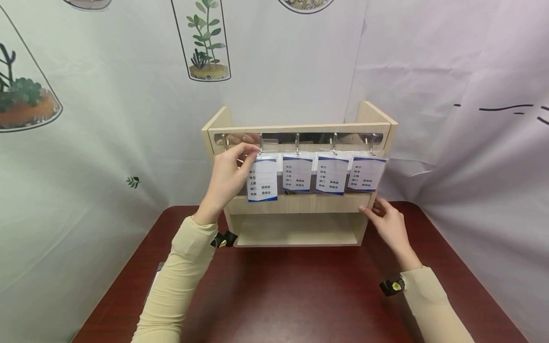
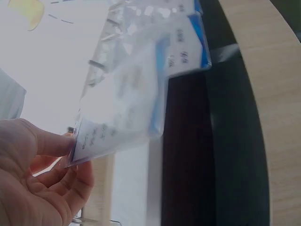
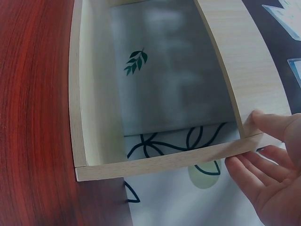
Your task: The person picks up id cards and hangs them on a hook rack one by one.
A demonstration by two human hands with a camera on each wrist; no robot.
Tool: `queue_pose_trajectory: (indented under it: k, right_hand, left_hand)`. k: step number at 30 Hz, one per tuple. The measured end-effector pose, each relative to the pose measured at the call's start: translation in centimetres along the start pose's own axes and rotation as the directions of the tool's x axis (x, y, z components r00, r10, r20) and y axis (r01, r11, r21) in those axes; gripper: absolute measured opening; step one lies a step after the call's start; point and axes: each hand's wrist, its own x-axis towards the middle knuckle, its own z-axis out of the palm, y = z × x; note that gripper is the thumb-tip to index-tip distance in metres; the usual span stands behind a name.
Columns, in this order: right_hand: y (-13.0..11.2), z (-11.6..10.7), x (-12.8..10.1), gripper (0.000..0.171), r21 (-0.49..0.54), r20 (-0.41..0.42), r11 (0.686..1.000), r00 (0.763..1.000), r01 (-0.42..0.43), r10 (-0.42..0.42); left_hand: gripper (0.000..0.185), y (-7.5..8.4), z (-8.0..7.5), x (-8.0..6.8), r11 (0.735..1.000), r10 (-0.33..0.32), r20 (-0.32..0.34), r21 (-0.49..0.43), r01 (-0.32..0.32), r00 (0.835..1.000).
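My left hand pinches the upper corner of a clear-sleeved name badge between thumb and fingers. This badge hangs at the second hook from the left; whether the hook passes through its slot is hard to tell. In the left wrist view the badge stands tilted out from the others. Three more badges hang in a row to its right. My right hand grips the right side of the light wooden rack, low down. In the right wrist view its thumb lies on the front board, fingers behind the side panel.
A metal strip with several hooks runs along the rack's upper front. The rack stands on a dark red table, before a white printed cloth. Partly hidden by the left forearm, a flat clear-edged item lies on the table.
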Motion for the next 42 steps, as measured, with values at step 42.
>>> queue_pose_trajectory:
  k: [42]
  right_hand:
    - [0.1,0.1,0.0,0.056,-0.01,-0.004,1.0,1.0,0.002,-0.002]
  left_hand:
    - [0.023,-2.2,-1.1,-2.5,0.999,-0.023,-0.03,0.031,0.024,0.999]
